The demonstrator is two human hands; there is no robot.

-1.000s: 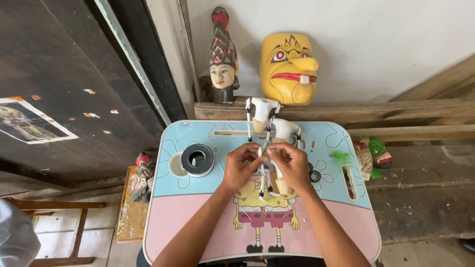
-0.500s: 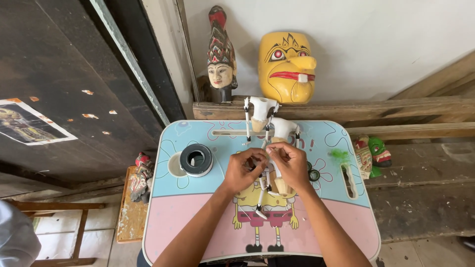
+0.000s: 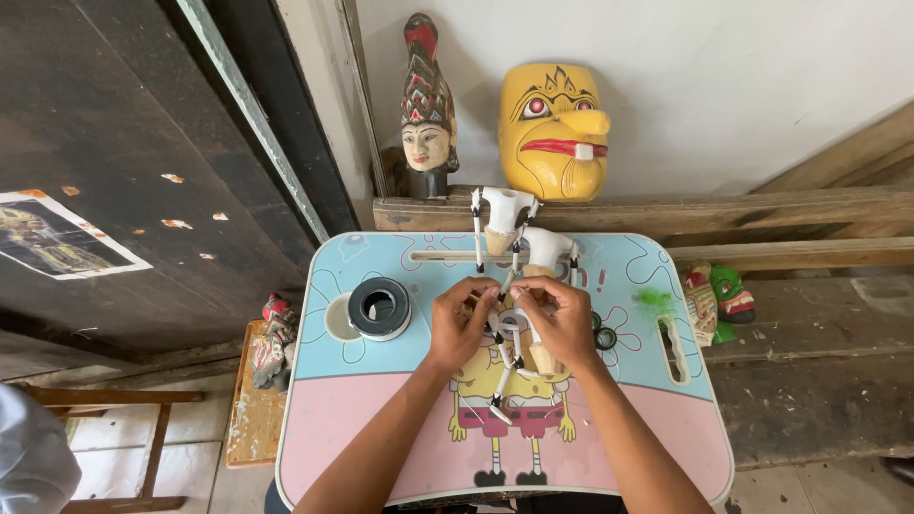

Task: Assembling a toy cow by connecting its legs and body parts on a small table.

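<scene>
Over the middle of the small pastel counter [image 3: 609, 447], pink near the person and light blue toward the wall with a cartoon figure printed on it, both hands meet on a white puppet body [image 3: 514, 333] with thin jointed arms. Its long axis runs roughly from the wall toward the person, one slender arm trailing down and to the left to a pointed tip near the printed figure's middle. The left hand [image 3: 464, 324] comes in from the lower left, forearm slanting up across the pink part, fingers curled and pinched onto the piece's upper left side. The right hand [image 3: 564, 319] mirrors it from the lower right, fingers bent and closed on the upper right side; the two sets of fingertips nearly touch. Just beyond the hands lie two more white puppet torsos [image 3: 519, 228], one on the counter's far edge and one a little nearer, each with stick arms hanging. One roll of dark tape [image 3: 379, 306] sits left of the left hand, in a round recess. One small dark ring [image 3: 605, 337] lies just right of the right hand. On the wooden ledge [image 3: 762, 207] behind stand one carved puppet head [image 3: 427, 119] with a tall crown and one yellow mask [image 3: 554, 128].
</scene>
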